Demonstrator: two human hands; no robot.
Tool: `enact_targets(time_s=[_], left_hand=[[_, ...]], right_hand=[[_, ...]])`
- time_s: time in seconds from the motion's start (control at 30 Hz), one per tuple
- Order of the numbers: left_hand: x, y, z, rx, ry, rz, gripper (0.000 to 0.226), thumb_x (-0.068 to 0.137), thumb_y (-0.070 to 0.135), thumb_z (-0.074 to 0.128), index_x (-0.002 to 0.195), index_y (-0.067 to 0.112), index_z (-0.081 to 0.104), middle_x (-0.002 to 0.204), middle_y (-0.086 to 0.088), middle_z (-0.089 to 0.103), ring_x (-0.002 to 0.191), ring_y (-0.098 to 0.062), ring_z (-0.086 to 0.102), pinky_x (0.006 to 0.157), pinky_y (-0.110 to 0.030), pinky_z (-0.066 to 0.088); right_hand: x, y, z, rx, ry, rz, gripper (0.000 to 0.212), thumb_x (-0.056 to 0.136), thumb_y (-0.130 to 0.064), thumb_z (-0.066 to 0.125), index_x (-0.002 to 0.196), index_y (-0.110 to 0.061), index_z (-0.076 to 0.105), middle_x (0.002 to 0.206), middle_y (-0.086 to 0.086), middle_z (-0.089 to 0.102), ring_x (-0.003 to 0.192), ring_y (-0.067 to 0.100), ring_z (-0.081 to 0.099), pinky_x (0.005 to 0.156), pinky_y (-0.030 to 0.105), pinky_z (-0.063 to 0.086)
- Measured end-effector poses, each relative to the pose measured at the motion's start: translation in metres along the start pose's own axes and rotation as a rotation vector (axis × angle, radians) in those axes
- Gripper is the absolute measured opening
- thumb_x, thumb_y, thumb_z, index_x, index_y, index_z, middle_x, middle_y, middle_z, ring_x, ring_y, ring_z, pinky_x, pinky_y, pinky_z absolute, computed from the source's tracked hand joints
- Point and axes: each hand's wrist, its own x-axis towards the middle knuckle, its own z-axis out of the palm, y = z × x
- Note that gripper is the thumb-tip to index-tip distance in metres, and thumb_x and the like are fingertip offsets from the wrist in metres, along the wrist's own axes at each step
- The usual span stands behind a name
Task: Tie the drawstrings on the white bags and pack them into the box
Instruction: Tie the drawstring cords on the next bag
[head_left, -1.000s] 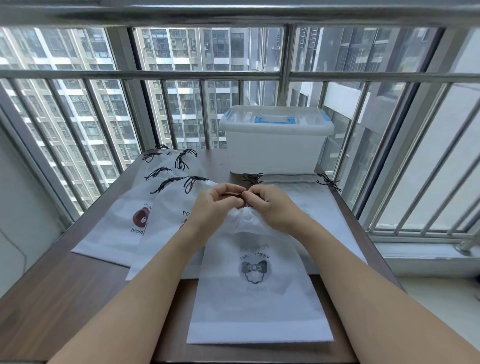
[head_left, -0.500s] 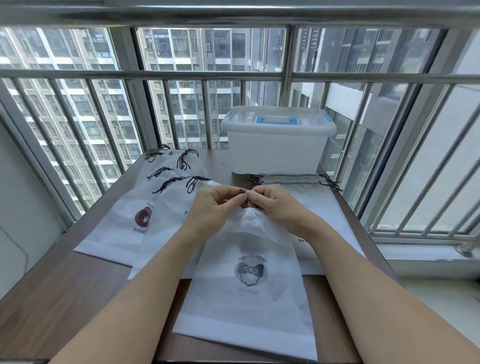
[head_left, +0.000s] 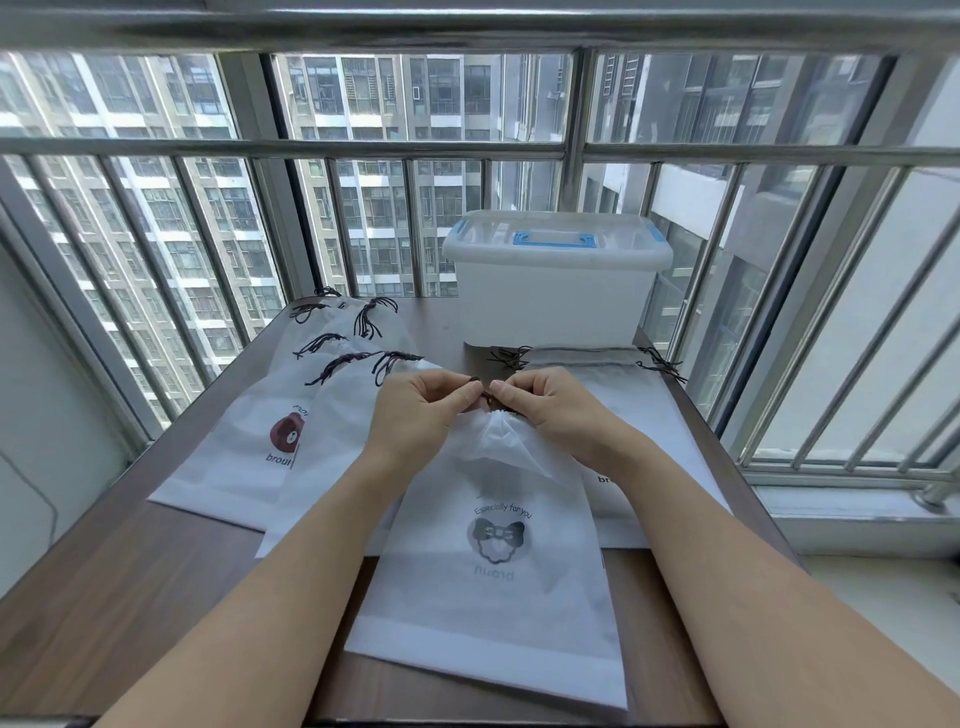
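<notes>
White fabric bag lies on the table, both the left hand and right hand pinching its dark drawstring at the gathered neck; slippery cord could slide loose before knotting.

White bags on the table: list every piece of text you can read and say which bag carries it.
"Especially for you": front bag, above its bow picture.
Word under that bow: mirrored, not surely readable.
"brou", cut off: left bag, under the bear picture.
"br", cut off: right bag, behind the right forearm.
Box: no text seen.
</notes>
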Motion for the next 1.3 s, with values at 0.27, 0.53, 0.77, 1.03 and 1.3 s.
enact_targets(time_s=[0.27,0.53,0.77,1.03,1.3], left_hand=[[0.005,0.002,-0.006,0.066,0.1,-0.053,0.008,0.088,0.013,0.075,0.082,0.007,0.075,0.085,-0.012,0.076,0.076,-0.018,0.068,0.087,-0.044,0.058],[0.006,0.012,-0.01,-0.072,0.205,-0.104,0.014,0.097,0.007,0.06,0.083,0.005,0.064,0.085,-0.012,0.072,0.087,-0.022,0.073,0.07,-0.032,0.06],[0.004,0.015,-0.007,-0.127,0.21,-0.096,0.013,0.098,0.004,0.058,0.087,0.0,0.063,0.081,-0.01,0.071,0.082,-0.021,0.071,0.071,-0.031,0.06],[0.002,0.021,-0.013,-0.119,0.063,-0.104,0.016,0.099,0.008,0.057,0.083,0.008,0.062,0.076,-0.007,0.073,0.078,-0.021,0.071,0.066,-0.03,0.059],[-0.002,0.021,-0.017,0.205,0.009,0.123,0.046,0.077,0.045,0.079,0.111,0.02,0.062,0.104,0.01,0.071,0.094,-0.004,0.065,0.078,-0.019,0.051]], right_hand=[[0.001,-0.006,-0.01,0.117,0.144,0.074,0.03,0.101,-0.033,0.06,0.084,-0.012,0.074,0.071,0.007,0.069,0.057,0.013,0.058,0.055,0.024,0.045],[-0.003,-0.017,-0.032,0.118,0.27,0.052,0.032,0.1,-0.034,0.06,0.099,-0.006,0.074,0.047,-0.005,0.048,0.04,0.008,0.033,0.04,0.019,0.028],[-0.01,-0.024,-0.035,0.073,0.359,0.061,0.036,0.09,-0.043,0.072,0.098,-0.008,0.076,0.06,-0.013,0.063,0.051,0.004,0.051,0.054,0.026,0.037],[-0.024,-0.02,-0.025,-0.223,-0.024,0.065,0.018,0.083,-0.041,0.08,0.08,-0.024,0.078,0.063,-0.01,0.052,0.059,0.008,0.041,0.057,0.022,0.029],[-0.013,-0.013,-0.024,0.381,-0.083,0.032,0.006,0.086,-0.025,0.073,0.088,-0.019,0.073,0.086,0.001,0.068,0.074,0.016,0.064,0.065,0.026,0.053]])
